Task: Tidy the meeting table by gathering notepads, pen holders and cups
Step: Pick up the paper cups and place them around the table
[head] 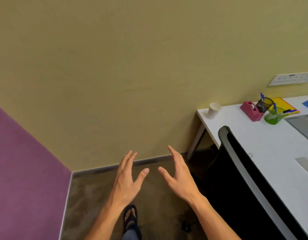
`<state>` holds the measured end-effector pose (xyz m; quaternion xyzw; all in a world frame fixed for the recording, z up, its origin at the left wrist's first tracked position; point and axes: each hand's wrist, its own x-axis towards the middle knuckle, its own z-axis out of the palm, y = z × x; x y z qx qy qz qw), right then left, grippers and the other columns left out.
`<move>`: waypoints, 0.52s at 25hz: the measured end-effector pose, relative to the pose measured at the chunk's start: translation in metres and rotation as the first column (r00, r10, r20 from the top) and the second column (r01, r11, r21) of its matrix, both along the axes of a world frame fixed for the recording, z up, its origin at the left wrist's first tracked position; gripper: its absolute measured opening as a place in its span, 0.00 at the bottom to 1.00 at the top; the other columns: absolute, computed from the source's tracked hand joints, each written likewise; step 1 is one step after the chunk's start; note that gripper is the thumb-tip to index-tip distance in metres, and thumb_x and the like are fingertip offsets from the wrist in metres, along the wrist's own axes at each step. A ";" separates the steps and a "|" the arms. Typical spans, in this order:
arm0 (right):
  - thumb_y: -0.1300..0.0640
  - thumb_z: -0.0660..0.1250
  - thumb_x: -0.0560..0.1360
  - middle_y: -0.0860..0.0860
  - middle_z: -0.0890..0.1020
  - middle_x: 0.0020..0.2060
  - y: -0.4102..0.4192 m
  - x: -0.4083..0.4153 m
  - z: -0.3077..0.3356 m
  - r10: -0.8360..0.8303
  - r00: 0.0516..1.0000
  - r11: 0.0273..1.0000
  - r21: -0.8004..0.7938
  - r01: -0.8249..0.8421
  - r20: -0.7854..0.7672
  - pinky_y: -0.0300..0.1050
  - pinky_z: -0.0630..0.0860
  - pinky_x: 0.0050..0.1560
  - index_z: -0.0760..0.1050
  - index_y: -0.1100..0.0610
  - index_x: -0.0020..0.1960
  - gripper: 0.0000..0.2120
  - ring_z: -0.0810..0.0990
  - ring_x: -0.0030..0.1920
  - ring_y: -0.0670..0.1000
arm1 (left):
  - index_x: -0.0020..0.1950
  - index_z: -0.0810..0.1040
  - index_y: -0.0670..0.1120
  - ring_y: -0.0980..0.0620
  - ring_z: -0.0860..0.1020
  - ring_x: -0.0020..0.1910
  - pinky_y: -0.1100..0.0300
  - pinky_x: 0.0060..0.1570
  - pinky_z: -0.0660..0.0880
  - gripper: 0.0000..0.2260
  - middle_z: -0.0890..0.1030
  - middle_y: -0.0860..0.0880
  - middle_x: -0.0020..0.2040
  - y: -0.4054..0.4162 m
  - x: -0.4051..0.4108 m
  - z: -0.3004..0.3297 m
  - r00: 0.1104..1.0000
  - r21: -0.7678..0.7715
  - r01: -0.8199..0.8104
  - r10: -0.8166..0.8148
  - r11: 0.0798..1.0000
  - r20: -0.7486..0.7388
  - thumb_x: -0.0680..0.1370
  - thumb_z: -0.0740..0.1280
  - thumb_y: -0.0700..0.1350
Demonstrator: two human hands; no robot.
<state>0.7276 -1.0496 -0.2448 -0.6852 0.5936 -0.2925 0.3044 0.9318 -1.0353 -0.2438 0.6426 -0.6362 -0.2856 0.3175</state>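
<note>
Head view: left hand [128,177] and right hand [180,174] hang spread and empty above the floor; well off to their upper right, a paper cup [213,110], pen holders [264,104] and a yellow notepad [283,103] stand on the worktop [245,135], apparently not yet collected.

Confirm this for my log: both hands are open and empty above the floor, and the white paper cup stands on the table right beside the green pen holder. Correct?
Not quite. In the head view the paper cup stands alone near the table corner, well apart from the green pen holder. The left hand and right hand are open and empty, as stated.
</note>
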 end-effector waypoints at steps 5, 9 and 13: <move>0.41 0.66 0.78 0.44 0.58 0.79 -0.110 0.004 0.014 -0.226 0.972 0.974 -0.048 0.223 -0.068 0.47 0.58 0.78 0.50 0.44 0.80 0.37 0.56 0.78 0.42 | 0.78 0.59 0.54 0.59 0.51 0.78 0.57 0.75 0.57 0.33 0.50 0.59 0.80 -0.145 0.010 0.004 0.962 -0.011 0.273 -0.272 0.962 0.021 0.76 0.63 0.63; 0.43 0.65 0.79 0.46 0.57 0.79 -0.175 -0.020 0.027 -0.422 0.902 0.907 -0.057 0.418 -0.096 0.48 0.55 0.78 0.50 0.47 0.81 0.37 0.55 0.78 0.47 | 0.79 0.58 0.55 0.60 0.50 0.78 0.64 0.73 0.53 0.32 0.48 0.59 0.80 -0.230 0.003 0.010 0.920 -0.021 0.387 -0.385 0.922 0.070 0.78 0.65 0.60; 0.43 0.66 0.79 0.47 0.56 0.79 -0.222 -0.058 0.027 -0.558 0.826 0.829 -0.036 0.557 -0.075 0.51 0.58 0.77 0.50 0.47 0.81 0.37 0.56 0.78 0.49 | 0.79 0.57 0.54 0.59 0.50 0.79 0.62 0.73 0.53 0.32 0.48 0.58 0.80 -0.286 -0.029 0.005 0.885 0.006 0.463 -0.463 0.886 0.053 0.78 0.65 0.59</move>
